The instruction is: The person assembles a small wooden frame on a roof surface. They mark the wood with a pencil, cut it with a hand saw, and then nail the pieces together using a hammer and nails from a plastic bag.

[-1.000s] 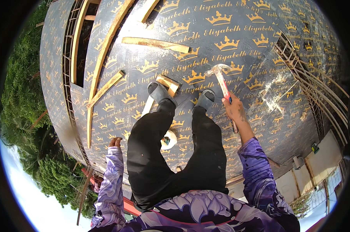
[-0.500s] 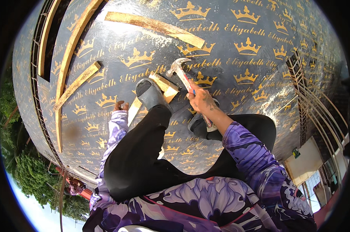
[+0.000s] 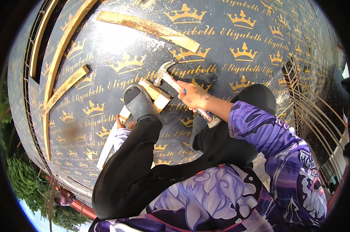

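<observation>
I see the right hand (image 3: 192,94) closed tight around the handle of a claw hammer (image 3: 164,72), whose steel head sits just beyond the far end of a short wooden batten (image 3: 153,92). That batten lies on the dark printed plywood sheet (image 3: 252,34) in the middle of the scene, and a grey sandal (image 3: 138,104) on the left foot stands on it, pinning it flat. The left hand (image 3: 124,123) is down at the near-left side of the same leg, fingers curled against a pale strip of wood (image 3: 111,143) that runs toward the near-left; the knee hides most of it, so I cannot tell whether it truly grips the strip or only rests on it.

My reading is that the work in hand is hammering at the batten's far end, with the head poised close to the wood. The next move calls for a short, square blow, or a bite with the claw, kept clear of the sandal's toe, with the foot's weight steady on the batten.

2 longer battens (image 3: 148,27) and (image 3: 65,89) lie well apart, far and left on the sheet.
</observation>
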A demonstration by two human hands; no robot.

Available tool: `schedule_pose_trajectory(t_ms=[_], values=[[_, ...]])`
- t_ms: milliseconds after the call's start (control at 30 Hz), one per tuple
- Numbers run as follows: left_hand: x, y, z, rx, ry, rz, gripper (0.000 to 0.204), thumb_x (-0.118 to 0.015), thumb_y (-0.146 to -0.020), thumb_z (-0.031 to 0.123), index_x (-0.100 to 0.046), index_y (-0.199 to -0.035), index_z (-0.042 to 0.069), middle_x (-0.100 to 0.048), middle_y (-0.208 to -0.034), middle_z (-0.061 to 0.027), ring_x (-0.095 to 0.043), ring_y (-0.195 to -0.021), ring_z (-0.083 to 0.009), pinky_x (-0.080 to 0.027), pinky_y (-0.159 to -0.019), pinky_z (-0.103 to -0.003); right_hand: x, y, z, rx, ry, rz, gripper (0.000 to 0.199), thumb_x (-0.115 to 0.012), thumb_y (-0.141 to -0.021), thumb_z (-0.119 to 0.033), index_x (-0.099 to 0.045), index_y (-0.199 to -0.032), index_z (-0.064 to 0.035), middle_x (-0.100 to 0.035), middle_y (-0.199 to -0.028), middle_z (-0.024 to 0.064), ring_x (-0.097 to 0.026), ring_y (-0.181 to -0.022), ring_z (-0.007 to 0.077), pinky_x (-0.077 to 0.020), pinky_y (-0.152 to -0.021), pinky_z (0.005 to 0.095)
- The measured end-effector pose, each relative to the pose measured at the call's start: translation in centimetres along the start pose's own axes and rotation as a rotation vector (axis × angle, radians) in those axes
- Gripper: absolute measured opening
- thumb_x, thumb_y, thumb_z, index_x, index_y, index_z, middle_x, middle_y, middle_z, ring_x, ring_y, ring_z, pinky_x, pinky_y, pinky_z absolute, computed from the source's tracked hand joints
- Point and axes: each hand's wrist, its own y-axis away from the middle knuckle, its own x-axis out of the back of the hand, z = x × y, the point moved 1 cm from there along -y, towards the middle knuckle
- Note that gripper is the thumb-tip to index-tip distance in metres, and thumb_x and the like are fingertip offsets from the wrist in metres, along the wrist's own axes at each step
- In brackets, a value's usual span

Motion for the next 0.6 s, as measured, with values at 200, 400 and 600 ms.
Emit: schedule_pose_trajectory(t_ms=[200, 400, 600], values=[[0.8, 1.3, 0.1, 0.028, 0.049, 0.042, 0.068, -0.076, -0.086, 0.044, -0.049, -0.141, 0.013, -0.061, -0.128, -0.0270, -0.059, -0.121, -0.0352, -0.049, -0.097, -0.044, 1.3, -0.1, -1.7, -0.001, -0.067, 0.006, 0.060, -0.050, -0.095, -0.014, -0.034, -0.154, -0.0146, -0.065, -0.090, 0.0105, -0.056, -0.047, 0.0157, -0.0493, -0.039, 0.0312], [3.2, 3.4, -0.2, 0.055, 0.096, 0.072, 0.068, -0.075, -0.087, 0.044, -0.049, -0.141, 0.013, -0.061, -0.129, -0.0270, -0.059, -0.121, -0.0351, -0.049, -0.096, -0.044, -0.4, -1.3, -0.9, -0.060, -0.101, 0.023, 0.054, -0.052, -0.095, -0.014, -0.038, -0.146, -0.0056, -0.068, -0.082, 0.0164, -0.065, -0.053, 0.0218, -0.0546, -0.043, 0.0354], [5.5, 5.8, -0.6, 0.081, 0.142, 0.081, 0.067, -0.075, -0.087, 0.043, -0.050, -0.141, 0.013, -0.061, -0.129, -0.0270, -0.059, -0.121, -0.0349, -0.049, -0.096, -0.044, -1.2, -1.8, -0.2, -0.049, -0.017, -0.005, 0.038, -0.050, -0.094, -0.010, -0.046, -0.131, -0.0038, -0.068, -0.083, 0.0176, -0.065, -0.053, 0.0224, -0.0543, -0.044, 0.0349]])
